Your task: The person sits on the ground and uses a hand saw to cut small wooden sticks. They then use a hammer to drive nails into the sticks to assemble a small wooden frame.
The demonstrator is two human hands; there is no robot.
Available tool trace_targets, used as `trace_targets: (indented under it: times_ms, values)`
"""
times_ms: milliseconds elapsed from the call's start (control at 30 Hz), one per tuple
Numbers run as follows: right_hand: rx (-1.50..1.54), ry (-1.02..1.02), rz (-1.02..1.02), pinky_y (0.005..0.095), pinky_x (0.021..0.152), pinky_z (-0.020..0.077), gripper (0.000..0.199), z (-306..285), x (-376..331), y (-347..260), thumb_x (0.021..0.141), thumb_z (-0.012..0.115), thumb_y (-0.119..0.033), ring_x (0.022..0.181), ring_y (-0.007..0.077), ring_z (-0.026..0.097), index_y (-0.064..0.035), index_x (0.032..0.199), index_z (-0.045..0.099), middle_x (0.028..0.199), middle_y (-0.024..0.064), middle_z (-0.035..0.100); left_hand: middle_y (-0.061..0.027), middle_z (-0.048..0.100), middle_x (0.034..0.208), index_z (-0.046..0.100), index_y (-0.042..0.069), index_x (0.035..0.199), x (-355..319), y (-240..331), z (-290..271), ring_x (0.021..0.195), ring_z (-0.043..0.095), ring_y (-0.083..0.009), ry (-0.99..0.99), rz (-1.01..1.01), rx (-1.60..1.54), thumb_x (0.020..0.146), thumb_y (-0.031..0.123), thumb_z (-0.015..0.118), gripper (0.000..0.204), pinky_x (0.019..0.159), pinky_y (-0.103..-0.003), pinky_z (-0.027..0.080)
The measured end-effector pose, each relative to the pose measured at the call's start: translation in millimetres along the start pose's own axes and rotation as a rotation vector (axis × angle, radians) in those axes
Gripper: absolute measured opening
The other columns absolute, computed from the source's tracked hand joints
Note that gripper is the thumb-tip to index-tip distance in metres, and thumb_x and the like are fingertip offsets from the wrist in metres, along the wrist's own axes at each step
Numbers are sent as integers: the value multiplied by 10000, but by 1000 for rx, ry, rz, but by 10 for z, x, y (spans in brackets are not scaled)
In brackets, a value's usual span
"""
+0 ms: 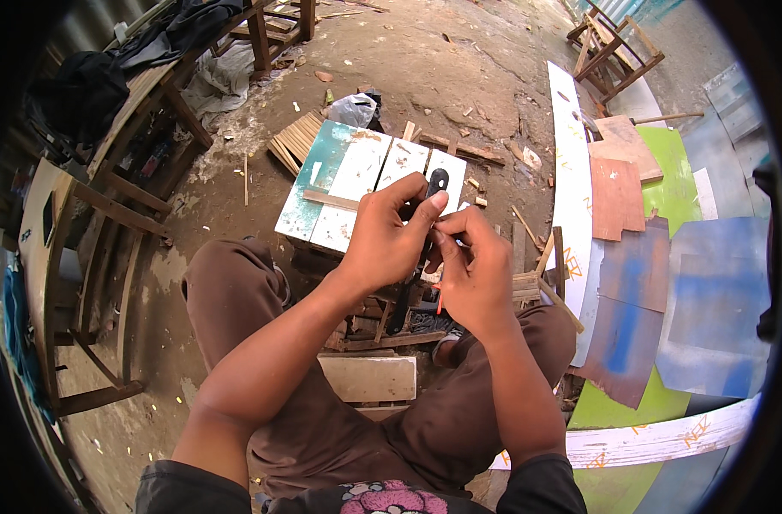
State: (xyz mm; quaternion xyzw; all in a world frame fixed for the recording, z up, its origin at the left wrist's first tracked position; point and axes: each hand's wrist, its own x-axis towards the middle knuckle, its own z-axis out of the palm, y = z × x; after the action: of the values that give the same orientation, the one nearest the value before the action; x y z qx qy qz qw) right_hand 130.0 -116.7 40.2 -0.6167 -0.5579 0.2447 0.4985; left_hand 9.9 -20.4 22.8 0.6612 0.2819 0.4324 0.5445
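- Dirt yard strewn with wood scraps; white-painted plank block (356, 184) at 12 o'clock.
- Left hand (386, 240) grips black knife (436, 182) upright, steadying it.
- Right hand (475, 270) pinches thin orange stick (440, 298) against the blade.

We look steeply down from our own head through one wide fisheye lens, close above our left hand (386, 244) and right hand (472, 270), which meet at mid-frame. Beyond the hands lies the dirt ground, below them our lap, and straight edges bow toward the dark rim around them.
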Motion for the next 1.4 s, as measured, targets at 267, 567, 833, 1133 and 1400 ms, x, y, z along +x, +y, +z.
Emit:
trace_targets:
  times_ms: [267,567,833,1133,1400]
  values:
    - [380,99,116,273,641,602,46,16,-52,-30,1017,640,58,740,111,683,32,1028,604,906,101,686,11,397,678,461,4,805,69,-9,-72,714,355,-67,34,-30,-35,1067,235,666,405,585,-305,347]
    - [-106,210,-359,351,681,604,142,100,-21,49,938,684,106,821,262,735,27,1039,624,994,152,697,5,409,662,463,4,797,96,-44,-30,705,361,-62,37,29,-31,1056,216,676,397,566,-303,348]
    - [-135,98,-209,454,653,514,133,85,9,-47,922,620,126,728,406,646,16,976,569,878,193,622,-55,544,652,565,-25,847,14,106,-66,653,467,-77,-45,-3,48,1047,191,670,312,569,-307,414]
    - [187,-212,318,272,629,591,68,-88,-21,-88,1012,642,35,688,127,687,36,992,577,840,108,682,-41,475,638,513,-14,822,56,-16,-77,656,390,-96,-25,41,94,1056,215,664,360,559,-339,380]
    - [282,46,59,291,685,615,72,-50,-85,-19,1020,639,55,792,138,688,48,1091,627,1001,109,673,16,392,686,451,9,798,92,-41,-82,723,353,-70,2,-27,-29,1068,234,658,408,595,-299,350]
